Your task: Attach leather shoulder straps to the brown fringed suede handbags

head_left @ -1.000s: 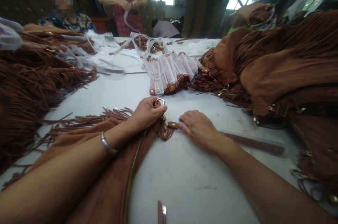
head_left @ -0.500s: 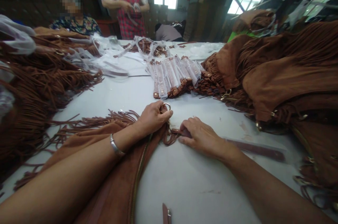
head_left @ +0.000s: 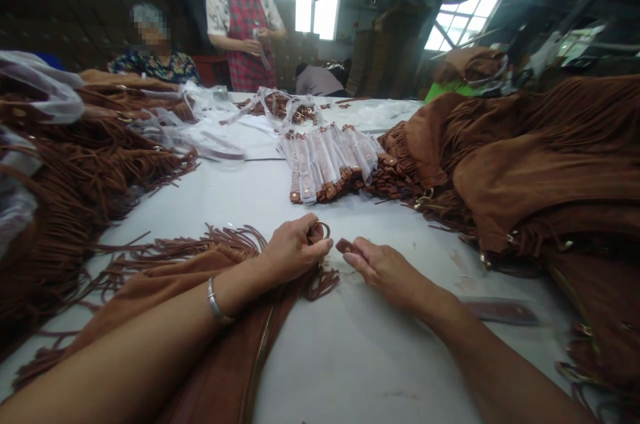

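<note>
My left hand point(head_left: 295, 252) is closed on the end of a brown suede fringed bag point(head_left: 200, 287), pinching it at a metal ring point(head_left: 325, 229). The bag lies under my left forearm, its zipper point(head_left: 264, 337) running toward me. Just right of the ring, my right hand point(head_left: 383, 269) pinches a brown leather strap point(head_left: 346, 246), whose squared tip sticks out toward the ring without visibly passing through it. A plastic-wrapped strap length point(head_left: 503, 311) shows beyond my right wrist; my hand hides whether it joins that tip.
Plastic-wrapped straps point(head_left: 327, 161) lie in a row ahead. Fringed brown bags are heaped at left point(head_left: 95, 157) and right point(head_left: 540, 151) on the white table point(head_left: 330, 364). Across it, one person in a checked apron point(head_left: 247, 31) stands and another point(head_left: 157, 64) sits farther left.
My right hand has lifted the strap tip level with the ring, clear of the fringe. The view has tilted up, and the small buckled strap at the bottom edge has left the picture.
</note>
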`<control>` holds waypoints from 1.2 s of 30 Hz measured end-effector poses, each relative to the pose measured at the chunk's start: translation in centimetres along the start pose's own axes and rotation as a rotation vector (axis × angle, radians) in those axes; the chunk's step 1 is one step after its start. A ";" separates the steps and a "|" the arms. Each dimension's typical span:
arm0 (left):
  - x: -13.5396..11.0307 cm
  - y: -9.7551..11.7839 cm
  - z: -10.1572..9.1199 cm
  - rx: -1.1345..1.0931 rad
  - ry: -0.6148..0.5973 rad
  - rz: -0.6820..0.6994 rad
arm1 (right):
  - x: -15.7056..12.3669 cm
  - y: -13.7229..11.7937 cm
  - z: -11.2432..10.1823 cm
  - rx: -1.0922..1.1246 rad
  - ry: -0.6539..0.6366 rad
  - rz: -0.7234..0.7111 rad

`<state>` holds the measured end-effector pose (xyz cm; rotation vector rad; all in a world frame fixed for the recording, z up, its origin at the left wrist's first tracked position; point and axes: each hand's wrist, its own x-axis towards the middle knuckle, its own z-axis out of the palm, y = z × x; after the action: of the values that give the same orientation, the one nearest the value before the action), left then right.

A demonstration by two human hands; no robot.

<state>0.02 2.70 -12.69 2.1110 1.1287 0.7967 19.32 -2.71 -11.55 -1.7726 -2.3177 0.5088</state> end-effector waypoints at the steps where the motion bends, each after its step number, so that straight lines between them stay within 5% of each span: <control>1: -0.1 0.0 0.1 -0.029 -0.022 0.016 | 0.1 0.0 0.4 -0.047 -0.013 0.014; 6: -0.3 -0.4 0.6 -0.185 -0.126 0.084 | 0.8 -0.6 1.7 0.006 0.064 0.009; 10: -0.4 -0.2 0.7 -0.236 -0.166 0.069 | 0.8 -0.8 1.2 0.496 -0.057 -0.027; 14: -0.6 0.3 0.3 -0.199 -0.146 0.094 | 0.6 -0.6 0.5 1.061 -0.190 0.180; 17: -0.6 0.4 0.2 -0.129 -0.143 0.134 | 0.5 -0.4 0.3 1.243 -0.180 0.226; 27: -0.5 0.5 0.7 -0.007 -0.040 -0.029 | 0.6 -0.7 -0.1 0.942 0.121 0.192; 36: -0.8 0.9 1.1 0.106 0.227 0.085 | 1.1 -0.8 -0.2 0.886 0.171 0.142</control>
<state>0.89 1.35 -12.95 2.2108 1.2278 1.0593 18.35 -1.83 -11.11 -1.4349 -1.4705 1.1295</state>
